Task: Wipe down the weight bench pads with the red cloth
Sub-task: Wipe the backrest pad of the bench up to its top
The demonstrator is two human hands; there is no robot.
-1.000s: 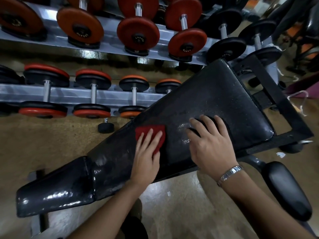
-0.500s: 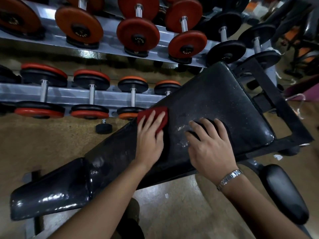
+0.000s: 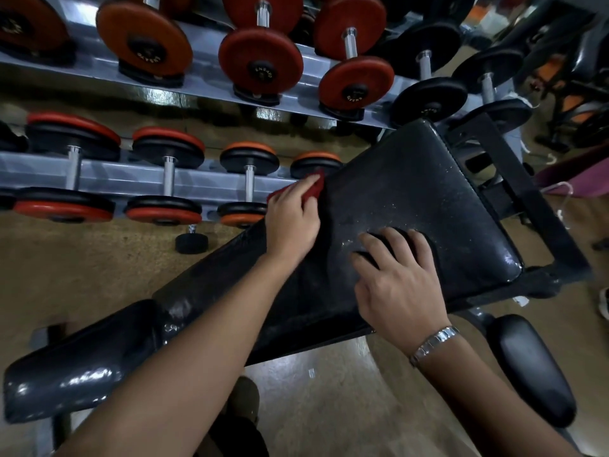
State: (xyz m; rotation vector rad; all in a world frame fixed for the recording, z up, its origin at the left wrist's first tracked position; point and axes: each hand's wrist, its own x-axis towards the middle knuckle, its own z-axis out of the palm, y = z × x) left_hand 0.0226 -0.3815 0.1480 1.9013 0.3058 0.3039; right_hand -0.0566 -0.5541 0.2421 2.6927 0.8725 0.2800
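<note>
A long black bench pad [image 3: 421, 192] slants from lower left to upper right, its surface speckled with white marks. A smaller black pad [image 3: 75, 361] continues it at the lower left. My left hand [image 3: 291, 219] presses the red cloth [image 3: 313, 189] against the pad's far edge; only a strip of cloth shows past the fingers. My right hand [image 3: 398, 282] lies flat on the middle of the pad with fingers spread, holding nothing, a metal watch on its wrist.
A grey two-tier rack [image 3: 131, 179] of red and black dumbbells runs behind the bench. The black bench frame [image 3: 527, 206] extends at the right. A round black roller pad [image 3: 534, 367] sits low right. Tan floor lies below, more gym equipment at top right.
My left hand has slid the red cloth from the pad's middle up to its far edge. My right hand has stayed planted on the pad.
</note>
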